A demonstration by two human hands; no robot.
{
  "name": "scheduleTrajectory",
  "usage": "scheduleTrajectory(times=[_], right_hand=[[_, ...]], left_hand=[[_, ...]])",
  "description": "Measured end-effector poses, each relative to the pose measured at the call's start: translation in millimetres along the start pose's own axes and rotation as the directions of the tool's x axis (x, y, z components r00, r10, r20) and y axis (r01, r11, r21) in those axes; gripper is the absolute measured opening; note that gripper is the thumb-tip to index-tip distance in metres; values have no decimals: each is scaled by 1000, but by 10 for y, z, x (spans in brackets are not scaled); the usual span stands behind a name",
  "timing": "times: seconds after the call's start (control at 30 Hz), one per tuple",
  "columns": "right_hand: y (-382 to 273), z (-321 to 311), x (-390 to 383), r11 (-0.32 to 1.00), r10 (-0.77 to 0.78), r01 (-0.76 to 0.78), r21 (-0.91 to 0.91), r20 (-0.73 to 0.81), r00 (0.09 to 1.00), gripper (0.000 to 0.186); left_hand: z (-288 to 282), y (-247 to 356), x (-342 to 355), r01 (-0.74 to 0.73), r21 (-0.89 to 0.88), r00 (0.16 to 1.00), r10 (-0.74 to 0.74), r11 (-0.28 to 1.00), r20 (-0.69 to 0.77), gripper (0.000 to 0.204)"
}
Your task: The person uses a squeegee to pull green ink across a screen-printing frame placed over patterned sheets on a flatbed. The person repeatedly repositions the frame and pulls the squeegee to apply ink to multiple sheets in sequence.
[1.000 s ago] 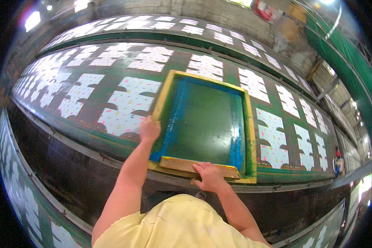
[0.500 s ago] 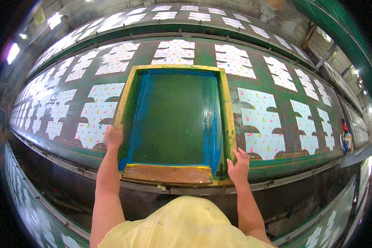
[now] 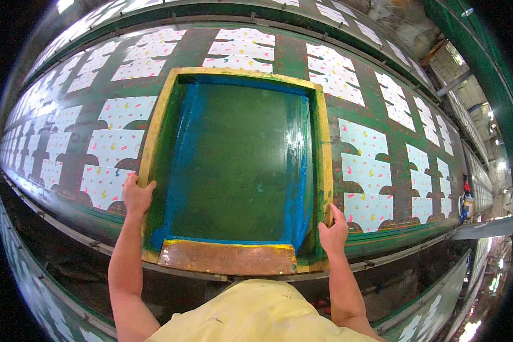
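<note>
A screen-printing frame (image 3: 325,142) with yellowish wooden rails fills the middle of the view. Its dark green mesh (image 3: 239,165) is bordered by blue ink along both sides. Across its near end rests a wooden squeegee (image 3: 228,257) with yellow smears on its upper edge. My left hand (image 3: 138,195) grips the left rail, thumb over the top. On the opposite rail, my right hand (image 3: 334,231) is closed around the wood, lower down toward the near corner. What lies under the frame is hidden.
A long green printing table (image 3: 290,34) carries rows of white cut fabric pieces (image 3: 366,171) with small coloured prints on both sides of the frame. A metal rail (image 3: 376,261) runs along its near edge. Containers (image 3: 467,205) stand at the right end. Further tables lie beyond and behind.
The frame looks larger and nearer, its far edge higher in view. My right hand's fingers, spread beside the rail before, have closed on it. My left hand has shifted lower left with the frame.
</note>
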State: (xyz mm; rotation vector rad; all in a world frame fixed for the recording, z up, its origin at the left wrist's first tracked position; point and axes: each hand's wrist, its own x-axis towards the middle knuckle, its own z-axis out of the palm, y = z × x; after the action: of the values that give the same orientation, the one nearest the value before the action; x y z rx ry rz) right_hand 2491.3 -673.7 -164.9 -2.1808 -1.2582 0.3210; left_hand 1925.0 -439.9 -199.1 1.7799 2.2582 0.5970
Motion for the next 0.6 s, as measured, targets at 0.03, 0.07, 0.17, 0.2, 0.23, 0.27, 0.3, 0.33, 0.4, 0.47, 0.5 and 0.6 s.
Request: scheduleTrajectory(times=[0.03,0.07,0.17,0.2,0.23,0.27,0.3,0.33,0.4,0.47,0.5,0.6], right_hand=[[-23,-25,7,1000,12,-12,7,10,1000,71],[-50,-57,13,998,54,-55,19,26,998,69],[-137,-240,21,1000,-7,7,7,9,1000,64],[-166,-305,28,998,-61,61,9,-3,998,63],[-189,-377,50,994,-110,110,8,-21,994,62],[-201,-447,79,987,-158,159,2,-47,986,61],[-202,-507,114,988,-153,153,-2,-48,987,60],[-181,-569,155,989,-148,148,-7,-49,988,59],[-85,-687,256,970,-242,238,-43,-122,963,57],[88,-843,359,976,-217,212,-50,-106,971,57],[190,-900,425,978,-208,204,-51,-95,973,57],[629,-1120,580,994,-110,112,13,-76,991,55]], left_hand=[[-7,-17,16,-10,-1,1000,10,1000,4,55],[4,-29,13,-14,6,1000,14,1000,-19,54],[1,-73,50,6,-35,1000,-6,999,0,53],[-27,-91,104,-10,-18,998,11,1000,56,50],[-50,-99,128,-1,-126,996,11,992,83,48],[-56,-89,137,-39,-228,995,58,973,79,47],[-95,-80,179,-26,-236,994,51,971,97,46],[-96,-29,211,-38,-246,992,65,968,104,44],[-113,111,194,-60,-177,994,76,982,80,43],[-52,362,87,-86,-107,996,89,991,17,41],[-31,511,15,-93,-59,995,92,994,-27,41],[121,1040,-243,-61,-296,997,73,953,29,35]])
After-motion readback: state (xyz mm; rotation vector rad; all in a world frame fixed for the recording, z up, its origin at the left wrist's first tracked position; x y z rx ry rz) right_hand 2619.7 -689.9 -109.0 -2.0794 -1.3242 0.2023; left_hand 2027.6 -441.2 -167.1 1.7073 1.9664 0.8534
